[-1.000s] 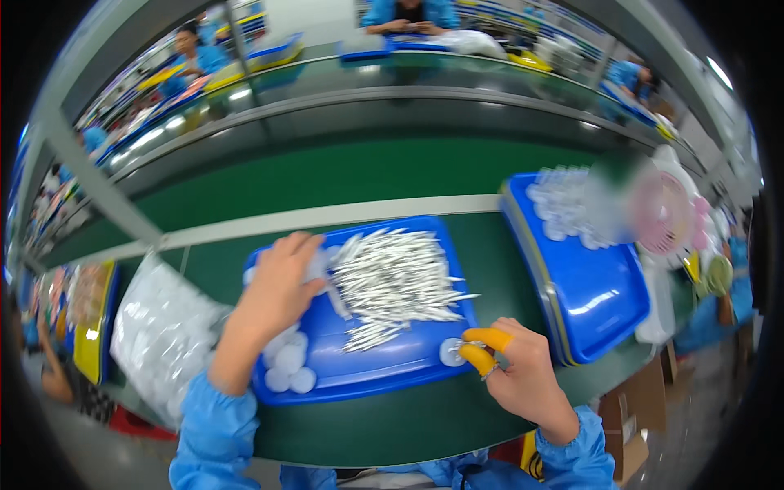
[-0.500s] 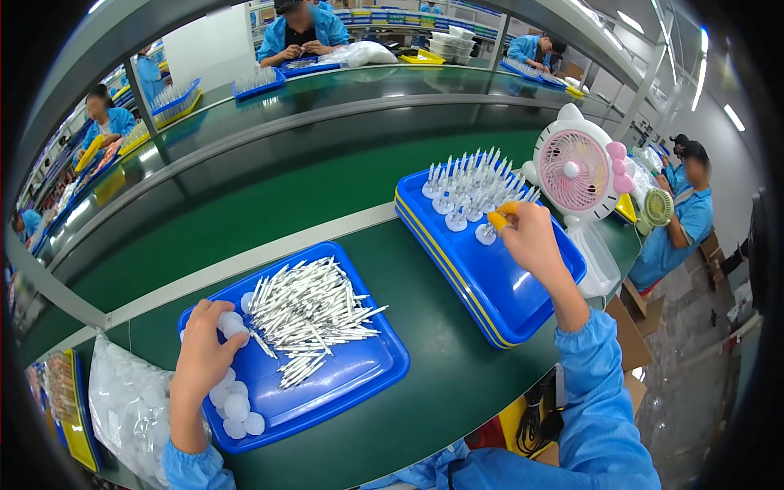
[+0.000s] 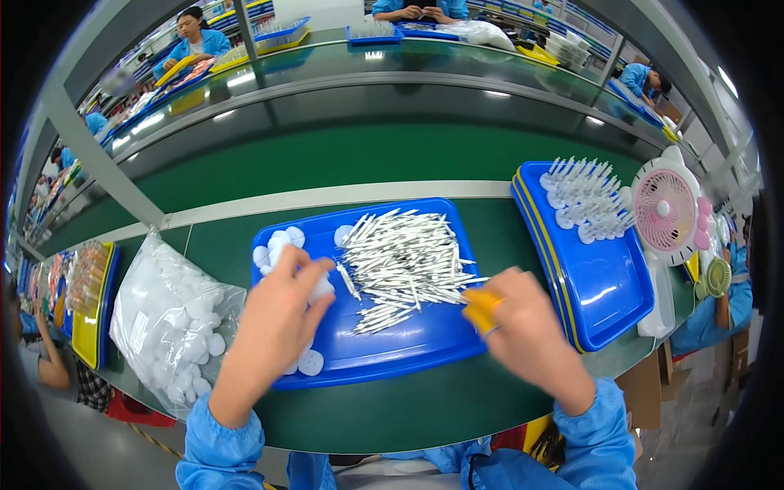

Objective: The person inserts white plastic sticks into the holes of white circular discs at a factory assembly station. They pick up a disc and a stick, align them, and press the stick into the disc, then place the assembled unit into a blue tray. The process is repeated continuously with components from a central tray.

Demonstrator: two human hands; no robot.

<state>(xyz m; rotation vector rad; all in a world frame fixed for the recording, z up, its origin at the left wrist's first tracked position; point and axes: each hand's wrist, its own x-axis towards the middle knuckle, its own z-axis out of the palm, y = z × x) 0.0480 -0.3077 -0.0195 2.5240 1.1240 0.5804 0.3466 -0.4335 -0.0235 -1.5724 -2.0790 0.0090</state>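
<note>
My left hand (image 3: 282,314) curls over the left part of a blue tray (image 3: 384,369), with a white round plastic disc (image 3: 323,289) between thumb and fingers. More white discs (image 3: 282,243) lie around it in the tray. A heap of slim white pointed sticks (image 3: 404,257) fills the tray's middle. At the heap's right edge is my right hand (image 3: 523,331), slightly blurred, with yellow finger covers on its pinched fingers. One stick end lies right by those fingertips; whether they grip it is hard to see.
Right of the tray stands a stack of blue and yellow trays (image 3: 600,306), its top one holding rows of sticks upright on disc bases (image 3: 584,196). A pink-and-white fan (image 3: 665,211) is beyond. At left sits a clear bag of white discs (image 3: 167,318). People work across the belt.
My right hand has moved left from the upright sticks on the stacked tray to the loose heap. My left hand stays among the discs. The view has swung to the right.
</note>
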